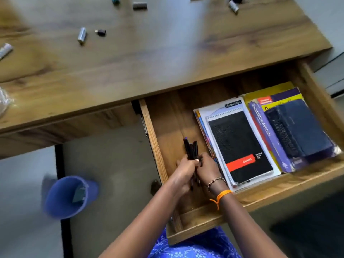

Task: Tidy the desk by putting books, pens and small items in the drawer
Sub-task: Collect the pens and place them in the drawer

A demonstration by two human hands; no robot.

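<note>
Left hand (186, 170) and right hand (208, 169) together grip dark pens (191, 148) (notebook (240, 146) alongside reads "classmate").

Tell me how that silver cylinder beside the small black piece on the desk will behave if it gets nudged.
The silver cylinder lies on its side on the smooth desk, so it will probably roll. It looks small and rigid, likely light. Blur hides its finish, so slipperiness is unclear.

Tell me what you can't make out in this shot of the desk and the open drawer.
All in the head view:
- Pens: the count is unclear, since the left hand and right hand wrap round the bundle.
- Books: the lower ones are covered by those on top.
- Small items at the desk's far edge: blurred, some cut off by the frame.
- Plastic wrapper: cut off at the left edge.
</note>
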